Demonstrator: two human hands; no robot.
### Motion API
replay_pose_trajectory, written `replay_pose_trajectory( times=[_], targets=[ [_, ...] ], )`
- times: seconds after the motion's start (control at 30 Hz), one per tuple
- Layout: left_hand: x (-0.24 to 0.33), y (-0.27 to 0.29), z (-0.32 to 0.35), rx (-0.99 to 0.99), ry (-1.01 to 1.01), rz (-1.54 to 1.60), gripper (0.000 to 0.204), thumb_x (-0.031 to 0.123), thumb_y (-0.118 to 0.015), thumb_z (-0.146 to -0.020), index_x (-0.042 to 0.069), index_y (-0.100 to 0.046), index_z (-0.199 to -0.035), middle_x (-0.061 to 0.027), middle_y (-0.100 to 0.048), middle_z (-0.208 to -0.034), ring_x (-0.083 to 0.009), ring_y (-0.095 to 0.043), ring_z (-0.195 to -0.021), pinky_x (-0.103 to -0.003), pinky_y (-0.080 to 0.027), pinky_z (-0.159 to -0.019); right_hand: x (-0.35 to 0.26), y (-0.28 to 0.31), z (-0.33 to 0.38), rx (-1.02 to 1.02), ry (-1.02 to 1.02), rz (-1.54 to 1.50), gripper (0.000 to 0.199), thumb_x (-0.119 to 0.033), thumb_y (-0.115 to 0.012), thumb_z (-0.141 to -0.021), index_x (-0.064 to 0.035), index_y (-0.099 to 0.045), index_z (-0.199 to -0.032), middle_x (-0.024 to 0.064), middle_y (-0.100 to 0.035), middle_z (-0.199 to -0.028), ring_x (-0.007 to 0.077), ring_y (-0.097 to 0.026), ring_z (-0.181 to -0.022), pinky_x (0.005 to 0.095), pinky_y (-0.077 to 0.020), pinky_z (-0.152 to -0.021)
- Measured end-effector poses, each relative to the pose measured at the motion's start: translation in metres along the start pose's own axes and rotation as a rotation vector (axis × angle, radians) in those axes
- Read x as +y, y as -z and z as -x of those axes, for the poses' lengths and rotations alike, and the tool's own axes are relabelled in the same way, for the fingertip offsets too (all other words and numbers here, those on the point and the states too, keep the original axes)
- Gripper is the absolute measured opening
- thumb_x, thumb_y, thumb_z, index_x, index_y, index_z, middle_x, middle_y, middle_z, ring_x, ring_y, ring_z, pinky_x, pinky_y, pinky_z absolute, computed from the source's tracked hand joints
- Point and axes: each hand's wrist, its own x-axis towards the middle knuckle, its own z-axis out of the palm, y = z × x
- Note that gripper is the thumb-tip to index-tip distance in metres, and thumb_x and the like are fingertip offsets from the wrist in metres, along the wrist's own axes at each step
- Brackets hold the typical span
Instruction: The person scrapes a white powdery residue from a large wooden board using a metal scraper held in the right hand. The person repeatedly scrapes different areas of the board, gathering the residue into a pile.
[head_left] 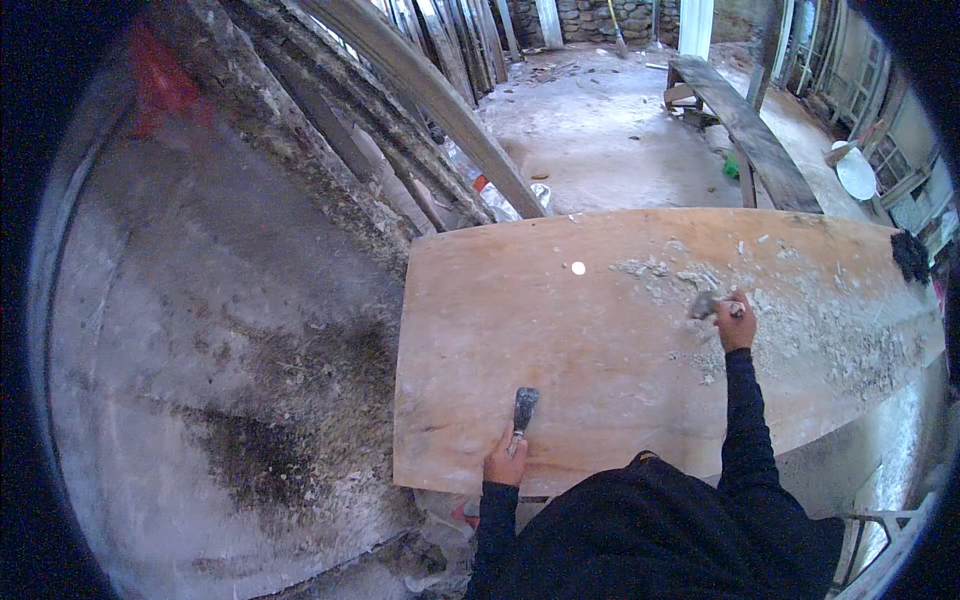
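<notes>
A wide wooden board (pixel 480 330) lies before me like a tabletop. Pale crumbs and flakes of scraped material (pixel 820 320) cover much of its right half. My left hand (pixel 505 464) is closed round the handle of a putty knife (pixel 526 405), whose dark blade points away from me over the bare near-left part of the board. Farther off on the right, my right hand (pixel 737 322) grips a second scraper (pixel 704 305), its greyish blade turned left at the edge of the crumbs. A small white round spot (pixel 578 268) shows near the board's far side.
Long timber beams (pixel 440 95) lean at the far left. Beyond the board stands a narrow wooden bench (pixel 745 125) on a dusty floor (pixel 590 140). A black bundle (pixel 910 257) sits at the board's far right corner. Window frames (pixel 890 150) lean along the right wall.
</notes>
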Motion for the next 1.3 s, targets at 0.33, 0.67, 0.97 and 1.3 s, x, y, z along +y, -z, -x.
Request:
replay_pose_trajectory(
  times=[0.33, 0.67, 0.97, 1.3],
  targets=[
    [0.010, -0.004, -0.011, -0.134, 0.045, -0.050, 0.049, 0.027, -0.055, -0.078, 0.017, -0.043, -0.125, -0.0199, -0.060, -0.091, -0.0317, -0.059, -0.082, -0.037, -0.046, -0.070, -0.124, -0.247, 0.124, -0.667, 0.294, -0.198, 0.019, -0.018, -0.067, -0.073, -0.0044, -0.054, -0.074, 0.0033, -0.059, -0.066, 0.0104, -0.057, -0.058, 0.0244, -0.0470, -0.053],
    [-0.007, -0.010, -0.030, -0.048, -0.008, 0.096, 0.049, 0.027, -0.054, -0.078, 0.017, -0.043, -0.124, -0.0237, -0.056, -0.097, -0.0370, -0.056, -0.085, -0.042, -0.045, -0.071, -0.038, -0.133, 0.049, -0.474, -0.288, -0.359, 0.012, -0.012, -0.060, -0.074, -0.0047, -0.051, -0.075, 0.0043, -0.057, -0.063, 0.0122, -0.056, -0.053, 0.0261, -0.0502, -0.046],
    [0.032, -0.019, -0.106, -0.130, -0.008, -0.241, 0.043, 0.026, -0.046, -0.080, 0.020, -0.044, -0.123, -0.0223, -0.055, -0.089, -0.0360, -0.055, -0.083, -0.043, -0.045, -0.073, -0.024, 0.050, 0.042, 0.010, 0.055, 0.276, 0.012, -0.013, -0.057, -0.076, -0.0068, -0.047, -0.070, 0.0017, -0.049, -0.057, 0.0088, -0.050, -0.050, 0.0231, -0.0422, -0.045],
    [0.059, -0.014, -0.166, -0.130, -0.124, -0.259, 0.037, 0.022, -0.043, -0.080, 0.016, -0.051, -0.115, -0.0223, -0.058, -0.089, -0.0369, -0.056, -0.082, -0.044, -0.044, -0.074, -0.055, 0.014, 0.092, -0.043, 0.062, 0.158, 0.011, -0.011, -0.060, -0.072, -0.0050, -0.051, -0.071, 0.0089, -0.054, -0.061, 0.0183, -0.055, -0.056, 0.0283, -0.0415, -0.052]
  ],
)
